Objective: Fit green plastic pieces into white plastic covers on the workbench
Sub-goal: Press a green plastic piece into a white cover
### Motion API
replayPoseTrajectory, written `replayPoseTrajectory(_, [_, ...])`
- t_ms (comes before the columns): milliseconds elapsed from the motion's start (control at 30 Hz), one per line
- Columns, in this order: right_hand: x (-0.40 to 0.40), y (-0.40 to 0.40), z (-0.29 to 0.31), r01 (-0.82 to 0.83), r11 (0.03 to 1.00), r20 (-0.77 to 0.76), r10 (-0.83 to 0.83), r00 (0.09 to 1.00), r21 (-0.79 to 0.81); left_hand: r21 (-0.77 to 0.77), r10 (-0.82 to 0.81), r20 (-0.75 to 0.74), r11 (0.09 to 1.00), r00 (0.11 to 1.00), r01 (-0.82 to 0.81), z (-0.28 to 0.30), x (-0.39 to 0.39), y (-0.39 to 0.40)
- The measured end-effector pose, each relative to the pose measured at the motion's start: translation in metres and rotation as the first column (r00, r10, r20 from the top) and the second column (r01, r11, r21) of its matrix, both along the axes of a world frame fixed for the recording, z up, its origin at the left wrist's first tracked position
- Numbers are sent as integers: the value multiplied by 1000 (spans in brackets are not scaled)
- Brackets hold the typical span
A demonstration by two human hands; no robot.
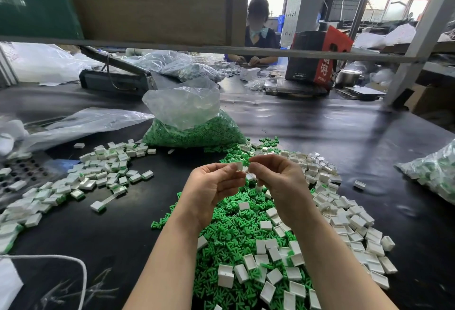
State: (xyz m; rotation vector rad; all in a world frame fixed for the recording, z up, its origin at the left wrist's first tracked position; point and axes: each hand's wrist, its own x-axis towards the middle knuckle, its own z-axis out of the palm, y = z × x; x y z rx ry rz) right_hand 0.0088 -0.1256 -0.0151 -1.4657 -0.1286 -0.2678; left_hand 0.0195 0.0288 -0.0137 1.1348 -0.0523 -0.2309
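My left hand (213,186) and my right hand (275,184) meet above the workbench and together pinch one small white cover (239,166) between their fingertips. Whether a green piece sits in it is hidden by my fingers. Below my hands lies a heap of loose green plastic pieces (231,230). Empty white covers (344,213) are scattered over and to the right of it. On the left spreads a pile of white covers with green showing in them (103,171).
A clear bag of green pieces (194,129) stands behind the heap. Another bag of parts (433,171) lies at the right edge. Crumpled plastic (81,125) lies far left, a white cord (73,265) near left. Across the black bench (369,137) sits another person (258,38) beside a red-black box (317,55).
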Motion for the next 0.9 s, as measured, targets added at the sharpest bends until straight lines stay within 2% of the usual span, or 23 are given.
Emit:
replayPoseTrajectory(367, [-1, 1, 1, -25, 995, 40, 29, 999, -91, 27, -9, 51, 1000, 999, 8, -3, 1, 2])
replayPoseTrajectory(467, [-1, -3, 2, -87, 975, -7, 87, 996, -203, 134, -26, 119, 991, 993, 10, -3, 2, 5])
replayPoseTrajectory(533, [-1, -8, -2, -178, 921, -83, 158, 984, -346, 268, -40, 191, 963, 981, -13, -3, 2, 6])
replayPoseTrajectory(600, [-2, -10, -5, -271, 843, -161, 221, 962, -465, 446, -81, 246, 894, 966, -39, -5, 3, 6])
replayPoseTrajectory(700, [-2, -12, -6, -335, 799, -210, 263, 942, -500, 653, -193, 249, 757, 949, -17, -8, 4, 6])
replayPoseTrajectory(800, [-2, -13, -5, -389, 804, -233, 315, 920, -449, 706, -309, 195, 703, 931, 86, -9, 3, 8])
replayPoseTrajectory(900, [-1, -16, -4, -439, 783, -276, 346, 896, -441, 658, -364, 165, 733, 917, 173, -10, 1, 9])
